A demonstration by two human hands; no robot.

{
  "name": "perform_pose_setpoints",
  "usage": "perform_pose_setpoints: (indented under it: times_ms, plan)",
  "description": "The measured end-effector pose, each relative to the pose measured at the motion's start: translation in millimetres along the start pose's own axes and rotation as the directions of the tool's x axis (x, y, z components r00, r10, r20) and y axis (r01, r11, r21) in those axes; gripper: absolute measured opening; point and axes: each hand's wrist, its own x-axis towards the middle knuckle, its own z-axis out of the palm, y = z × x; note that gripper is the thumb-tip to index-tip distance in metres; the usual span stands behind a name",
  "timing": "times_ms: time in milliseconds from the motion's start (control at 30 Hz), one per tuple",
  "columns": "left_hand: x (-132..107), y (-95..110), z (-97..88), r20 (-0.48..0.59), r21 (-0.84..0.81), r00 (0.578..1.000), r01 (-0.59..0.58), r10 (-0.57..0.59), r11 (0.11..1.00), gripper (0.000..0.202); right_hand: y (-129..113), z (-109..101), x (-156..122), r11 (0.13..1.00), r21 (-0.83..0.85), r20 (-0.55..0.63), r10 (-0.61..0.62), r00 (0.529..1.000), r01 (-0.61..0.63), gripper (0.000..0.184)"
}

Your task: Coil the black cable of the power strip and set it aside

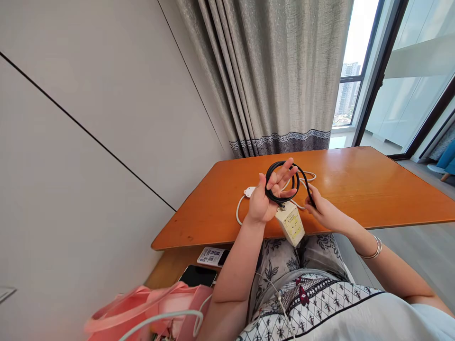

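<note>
My left hand [272,196] is raised over the near edge of the table, palm up with its fingers partly spread. A coil of black cable [274,165] loops round its fingers and hangs on it. My right hand [321,208], to the right, pinches the black cable's free length between thumb and fingers. Below my left hand a cream-white box with a yellow label [292,226], like a power adapter, hangs tilted at the table edge, joined to the black cable. Behind the hands a white cable [239,207] lies on the table with a small white fitting [249,191] on it.
The orange-brown wooden table [373,189] runs along a pale wall. On a lower shelf at left are a black phone [197,275] and a white printed card or box [210,255]. A pink bag [149,308] stands near my left arm. A grey curtain [284,71] hangs behind.
</note>
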Motion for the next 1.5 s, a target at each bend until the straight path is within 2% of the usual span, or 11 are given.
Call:
perform_pose_setpoints:
  times_ms: [100,233,500,600,667,800,900,1000,1133,1267,1500]
  plan:
    - [0,-4,-0.3,-0.001,0.050,0.999,-0.032,0.032,0.998,0.058,-5,1,-9,0.918,-0.379,-0.085,0.093,0.992,-0.119,0.060]
    - [0,-8,-0.7,-0.003,0.055,0.998,-0.059,0.059,0.997,0.051,-22,-4,-15,0.664,-0.733,-0.069,0.147,0.987,-0.150,0.061]
    - [-2,-15,4.3,0.053,0.165,0.990,-0.141,0.135,0.976,0.050,-67,-22,-18,0.498,-0.861,0.140,0.036,0.990,0.104,0.067]
    - [-4,-18,5.2,0.059,0.183,0.980,-0.196,0.188,0.963,0.047,-80,-22,-17,0.546,-0.824,0.151,-0.041,0.988,0.148,0.058]
    - [-5,-19,3.9,0.067,0.188,0.977,-0.211,0.201,0.959,0.046,-84,-23,-14,0.681,-0.704,0.163,-0.118,0.979,0.199,0.056]
    - [-9,-23,-1.4,0.057,0.226,0.985,-0.171,0.162,0.959,0.046,-84,-28,-8,0.979,-0.111,0.217,-0.145,0.965,0.172,0.056]
    - [-10,-23,-3.6,0.059,0.251,0.989,-0.143,0.133,0.957,0.044,-82,-29,-4,0.930,0.366,0.271,-0.146,0.951,0.038,0.047]
    - [-10,-20,-2.3,0.063,0.240,0.993,-0.116,0.104,0.964,0.046,-82,-26,-3,0.815,0.579,0.273,-0.170,0.947,-0.021,0.038]
    - [-10,-19,0.8,0.024,0.323,0.992,-0.125,0.124,0.938,0.051,-83,-24,-1,0.853,0.510,0.210,-0.247,0.946,0.109,0.036]
    - [-9,-23,0.7,-0.021,0.339,0.990,-0.121,0.136,0.933,0.052,-85,-23,2,0.927,0.068,0.038,-0.373,0.927,0.370,0.021]
    - [-6,-29,-3.7,-0.034,0.183,0.995,-0.087,0.094,0.979,0.048,-83,-10,5,0.749,-0.268,0.012,-0.626,0.779,0.606,0.030]
